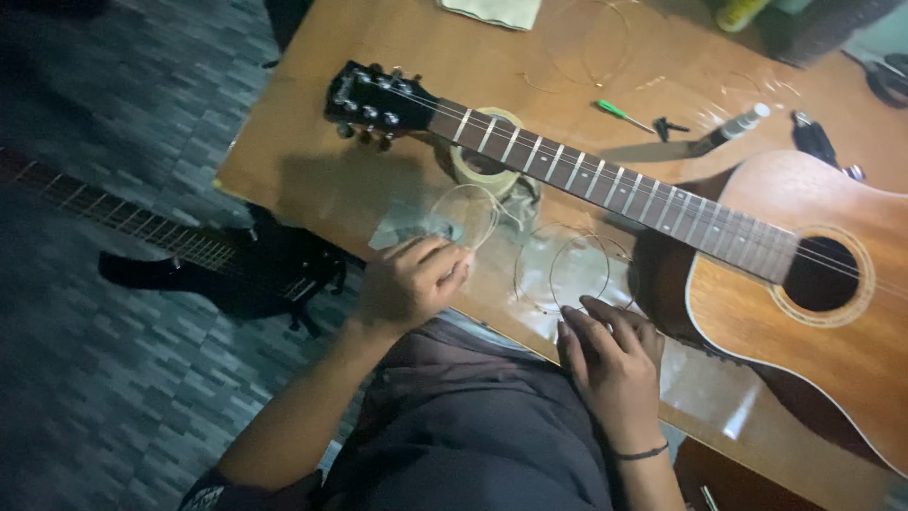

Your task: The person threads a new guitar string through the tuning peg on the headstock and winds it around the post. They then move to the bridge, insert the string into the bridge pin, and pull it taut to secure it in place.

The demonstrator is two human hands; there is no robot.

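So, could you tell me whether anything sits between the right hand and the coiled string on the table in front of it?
Nothing visible does. The right hand has its fingertips already at the near edge of the coiled string, which lies flat on the table. The acoustic guitar lies beside the coil, not across it.

Glossy wooden guitar (757, 284), smooth wooden table (312, 161), thin metal strings (577, 270)

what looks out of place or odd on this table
The acoustic guitar lies flat with its neck propped on a roll of tape. Loose coiled strings lie on the table by the right hand; the left hand holds another coil. A black electric guitar lies on the floor.
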